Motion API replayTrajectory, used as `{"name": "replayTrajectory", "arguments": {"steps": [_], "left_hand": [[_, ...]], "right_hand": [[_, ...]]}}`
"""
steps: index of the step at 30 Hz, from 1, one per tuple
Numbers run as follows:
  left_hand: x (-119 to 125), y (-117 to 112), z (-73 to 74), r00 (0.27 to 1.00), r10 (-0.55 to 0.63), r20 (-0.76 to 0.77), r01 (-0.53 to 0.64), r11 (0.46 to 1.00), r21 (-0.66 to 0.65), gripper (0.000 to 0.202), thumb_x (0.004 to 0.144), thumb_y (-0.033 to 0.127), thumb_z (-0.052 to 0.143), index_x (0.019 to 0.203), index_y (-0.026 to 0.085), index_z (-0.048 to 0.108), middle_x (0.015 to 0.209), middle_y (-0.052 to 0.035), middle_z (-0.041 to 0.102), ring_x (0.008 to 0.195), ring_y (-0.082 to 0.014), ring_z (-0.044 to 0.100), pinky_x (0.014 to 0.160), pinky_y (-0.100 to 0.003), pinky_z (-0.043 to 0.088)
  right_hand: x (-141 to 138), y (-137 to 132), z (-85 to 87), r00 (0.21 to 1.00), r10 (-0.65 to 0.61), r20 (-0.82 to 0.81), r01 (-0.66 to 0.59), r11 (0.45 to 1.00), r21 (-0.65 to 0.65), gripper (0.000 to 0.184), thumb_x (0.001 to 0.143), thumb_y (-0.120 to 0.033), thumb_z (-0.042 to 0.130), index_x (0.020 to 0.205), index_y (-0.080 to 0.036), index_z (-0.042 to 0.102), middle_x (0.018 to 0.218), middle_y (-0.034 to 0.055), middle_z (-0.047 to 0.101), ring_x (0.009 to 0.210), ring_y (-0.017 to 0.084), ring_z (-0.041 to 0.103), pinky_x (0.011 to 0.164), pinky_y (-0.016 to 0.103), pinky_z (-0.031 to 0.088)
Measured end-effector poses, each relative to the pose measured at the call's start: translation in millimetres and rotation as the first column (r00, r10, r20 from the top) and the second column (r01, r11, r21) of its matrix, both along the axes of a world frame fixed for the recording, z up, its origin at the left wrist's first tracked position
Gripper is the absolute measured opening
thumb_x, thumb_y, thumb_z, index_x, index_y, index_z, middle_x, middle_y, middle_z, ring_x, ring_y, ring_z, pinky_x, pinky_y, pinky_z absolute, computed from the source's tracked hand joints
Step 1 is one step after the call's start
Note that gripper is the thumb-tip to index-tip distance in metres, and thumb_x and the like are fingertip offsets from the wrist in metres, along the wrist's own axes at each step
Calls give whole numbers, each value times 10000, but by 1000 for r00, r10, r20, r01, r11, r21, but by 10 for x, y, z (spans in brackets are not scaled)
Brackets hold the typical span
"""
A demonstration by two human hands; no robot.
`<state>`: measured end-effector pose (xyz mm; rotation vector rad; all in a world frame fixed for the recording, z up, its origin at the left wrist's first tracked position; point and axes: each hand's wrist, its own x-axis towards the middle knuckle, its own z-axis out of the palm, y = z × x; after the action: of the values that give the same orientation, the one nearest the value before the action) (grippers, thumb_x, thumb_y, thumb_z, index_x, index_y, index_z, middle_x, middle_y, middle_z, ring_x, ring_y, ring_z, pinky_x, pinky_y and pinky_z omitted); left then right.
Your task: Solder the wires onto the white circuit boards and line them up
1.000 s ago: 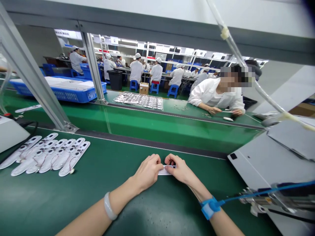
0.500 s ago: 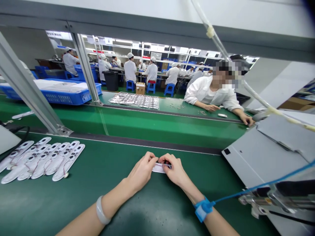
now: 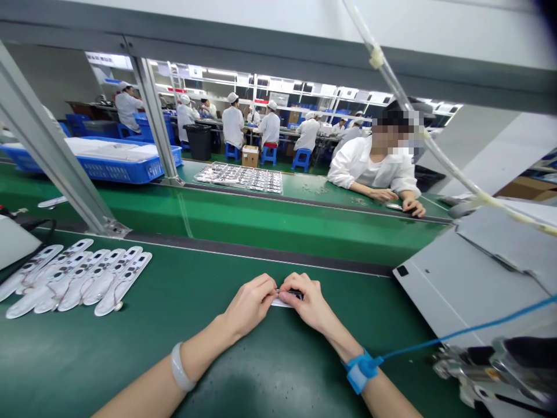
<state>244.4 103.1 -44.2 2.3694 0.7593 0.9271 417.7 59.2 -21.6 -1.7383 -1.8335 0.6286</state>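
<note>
Centrally in the head view, a white piece [image 3: 282,303] lies on the green desk [image 3: 152,342] between the hands, equally near both, its visible part running roughly left to right. The right hand [image 3: 307,302] grips it, thumb over the near side, fingers curled behind. The left hand [image 3: 251,303] is pinched together at its left end; what sits between those fingertips is hidden. Beyond runs a dark far edge [image 3: 261,253]. Green surface spreads leftward to fanned white strips [image 3: 119,287]; rightward, a grey box [image 3: 461,278] and the right wrist's blue cord [image 3: 435,340] limit room.
</note>
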Motion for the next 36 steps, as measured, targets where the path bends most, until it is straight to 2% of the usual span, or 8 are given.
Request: {"name": "replayTrajectory", "arguments": {"steps": [5, 9, 20, 28, 36], "left_hand": [[-38, -28, 2, 996, -74, 42, 74, 997, -6, 209, 900, 103, 464, 765, 182, 603, 905, -51, 666, 815, -158, 601, 732, -270, 492], [-52, -27, 11, 995, -87, 47, 90, 993, -70, 198, 854, 84, 517, 717, 184, 618, 887, -41, 696, 858, -180, 601, 775, -299, 501], [-40, 46, 21, 991, 31, 127, 4, 963, -270, 111, 797, 84, 549, 860, 175, 559, 849, -15, 589, 766, -138, 588, 736, -273, 505], [-38, 53, 2, 993, 33, 114, 0, 961, -277, 143, 788, 70, 539, 881, 179, 544, 853, -13, 587, 770, -139, 596, 741, -281, 512], [-36, 62, 38, 995, 4, 98, 23, 963, -270, 133, 796, 64, 526, 854, 177, 565, 865, -23, 580, 778, -141, 586, 751, -282, 511]], "right_hand": [[9, -6, -10, 1000, 12, 15, -13, 1000, 7, 123, 846, -288, 612, 739, -241, 650, 877, -3, 651, 885, 189, 527, 869, 418, 278], [7, -10, -19, 999, 24, 31, -24, 1000, 15, 136, 837, -279, 612, 713, -230, 640, 865, 3, 634, 876, 188, 527, 847, 407, 287], [20, -18, -28, 997, 41, 58, -42, 999, 24, 113, 796, -165, 552, 697, -201, 594, 862, 4, 605, 853, 170, 521, 826, 377, 297], [34, -17, -46, 994, 73, 80, -76, 996, 41, 120, 805, -169, 547, 700, -203, 592, 856, 10, 602, 841, 169, 515, 813, 376, 303], [67, -45, -51, 980, 161, 113, -172, 980, 99, 137, 853, -168, 498, 737, -203, 561, 883, 21, 572, 879, 175, 501, 788, 352, 322]]}}
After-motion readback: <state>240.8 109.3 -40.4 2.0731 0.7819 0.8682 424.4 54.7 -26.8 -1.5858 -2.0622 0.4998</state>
